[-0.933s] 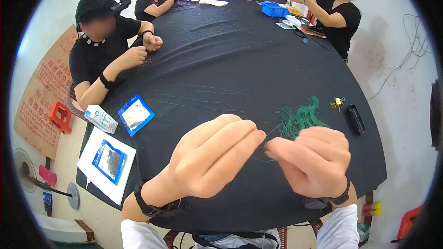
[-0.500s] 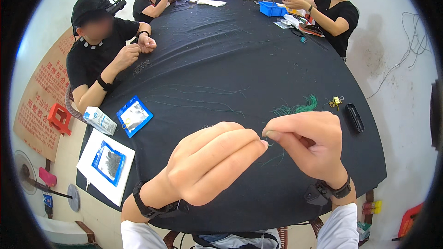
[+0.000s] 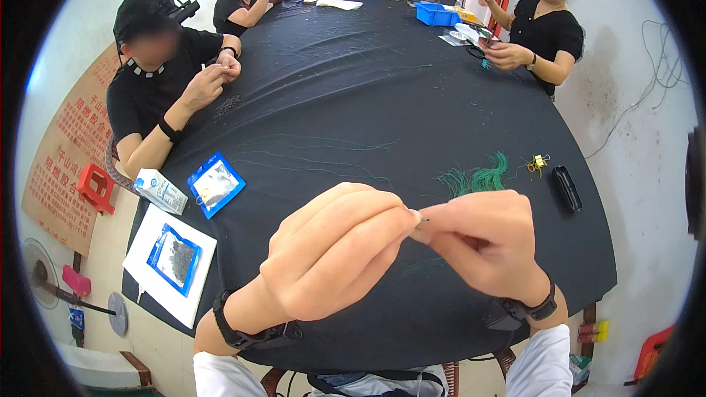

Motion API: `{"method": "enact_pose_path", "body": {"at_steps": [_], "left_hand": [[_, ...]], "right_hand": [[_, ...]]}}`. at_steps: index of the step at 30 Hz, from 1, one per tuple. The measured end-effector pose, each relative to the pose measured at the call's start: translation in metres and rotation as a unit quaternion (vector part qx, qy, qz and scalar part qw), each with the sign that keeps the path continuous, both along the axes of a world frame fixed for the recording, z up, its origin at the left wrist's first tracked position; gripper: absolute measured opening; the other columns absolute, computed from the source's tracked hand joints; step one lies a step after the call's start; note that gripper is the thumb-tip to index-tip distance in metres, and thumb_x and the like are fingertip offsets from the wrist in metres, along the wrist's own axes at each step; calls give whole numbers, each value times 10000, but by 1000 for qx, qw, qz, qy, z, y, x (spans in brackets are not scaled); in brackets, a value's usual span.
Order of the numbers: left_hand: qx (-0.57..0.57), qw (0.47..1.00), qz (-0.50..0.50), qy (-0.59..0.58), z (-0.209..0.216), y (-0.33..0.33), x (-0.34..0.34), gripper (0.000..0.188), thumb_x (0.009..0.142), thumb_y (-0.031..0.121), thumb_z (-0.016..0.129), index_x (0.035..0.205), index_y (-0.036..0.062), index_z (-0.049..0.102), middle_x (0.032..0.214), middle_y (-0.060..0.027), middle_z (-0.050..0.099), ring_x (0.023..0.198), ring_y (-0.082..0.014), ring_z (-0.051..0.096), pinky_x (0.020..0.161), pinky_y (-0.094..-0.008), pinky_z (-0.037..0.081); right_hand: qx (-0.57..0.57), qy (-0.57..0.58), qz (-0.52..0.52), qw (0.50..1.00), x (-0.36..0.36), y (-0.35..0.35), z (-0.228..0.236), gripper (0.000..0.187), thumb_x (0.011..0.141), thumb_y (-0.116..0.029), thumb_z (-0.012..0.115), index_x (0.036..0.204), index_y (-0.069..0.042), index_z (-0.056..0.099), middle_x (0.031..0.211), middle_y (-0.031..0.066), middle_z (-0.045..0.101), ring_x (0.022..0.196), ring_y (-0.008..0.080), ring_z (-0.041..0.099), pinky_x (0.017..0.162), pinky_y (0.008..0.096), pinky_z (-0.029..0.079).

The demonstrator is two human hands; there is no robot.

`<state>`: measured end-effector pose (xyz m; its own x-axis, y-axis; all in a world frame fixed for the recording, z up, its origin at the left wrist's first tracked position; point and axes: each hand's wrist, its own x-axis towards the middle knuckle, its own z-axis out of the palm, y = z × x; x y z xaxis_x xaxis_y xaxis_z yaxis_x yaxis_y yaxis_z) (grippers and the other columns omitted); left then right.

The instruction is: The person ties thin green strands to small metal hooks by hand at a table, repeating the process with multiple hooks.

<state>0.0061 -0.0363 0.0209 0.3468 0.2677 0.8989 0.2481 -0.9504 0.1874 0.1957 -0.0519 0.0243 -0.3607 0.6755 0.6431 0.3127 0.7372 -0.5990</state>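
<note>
Head view, looking down: at the centre of the frame my left hand [image 3: 334, 254] is pinching with its fingers curled in, and just right of it my right hand [image 3: 485, 239] is pinching too, thumb against forefinger. The fingertips are meeting, a tiny bit of green thread [image 3: 424, 221] is showing between them, and both pinches seem to be gripping it. I am judging this piece to be unfinished; whether a knot is forming, my fingers are hiding. More is lying unused, by the look of it: a loose bundle of green strands [image 3: 482, 175] is spreading just beyond my right hand, right of centre, on the black tablecloth [image 3: 412, 331]. Single strands are stretching across the cloth left of centre; I cannot tell if they are done or untouched. Toward lower left, a blue-edged pouch of dark bits [image 3: 175, 256] is resting on a white board [image 3: 193, 290], and another blue-edged pouch [image 3: 218, 182] is lying above it. At right, a yellow clip [image 3: 537, 163] and a black case [image 3: 566, 189] are lying past the bundle.
</note>
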Motion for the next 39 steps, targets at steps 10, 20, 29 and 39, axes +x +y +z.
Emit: {"method": "enact_pose_path", "body": {"at_steps": [10, 20, 29, 39], "left_hand": [[68, 996, 29, 52, -3, 1, 1, 240, 605, -115, 705, 829, -60, 643, 826, -155, 640, 696, -269, 646, 594, -312, 539], [30, 999, -3, 32, -1, -2, -1, 233, 646, -92, 726, 852, -19, 645, 826, -135, 646, 692, -254, 641, 588, -302, 531], [-5, 1000, -17, -4, -3, 3, 3, 226, 685, -110, 691, 881, -15, 632, 827, -134, 641, 701, -247, 638, 617, -299, 516], [-390, 904, -129, -117, -15, 3, 8, 134, 790, -86, 621, 902, -13, 611, 842, -82, 671, 731, -134, 648, 648, -234, 520]], "right_hand": [[291, -147, -133, 936, 0, -17, 11, 275, 597, -9, 723, 867, -19, 670, 568, 20, 510, 435, 142, 482, 397, 256, 359], [-110, 38, 7, 993, 7, -1, 4, 74, 823, -41, 670, 887, -8, 685, 655, 25, 625, 525, 4, 466, 448, 193, 327], [-376, 138, 139, 906, 8, 9, 2, 117, 879, -95, 629, 916, 0, 687, 720, -40, 613, 569, -14, 436, 485, 161, 302], [-356, 137, 121, 916, 6, 24, -17, 118, 901, -113, 600, 925, -18, 665, 731, -21, 611, 581, 14, 466, 501, 169, 343]]}}
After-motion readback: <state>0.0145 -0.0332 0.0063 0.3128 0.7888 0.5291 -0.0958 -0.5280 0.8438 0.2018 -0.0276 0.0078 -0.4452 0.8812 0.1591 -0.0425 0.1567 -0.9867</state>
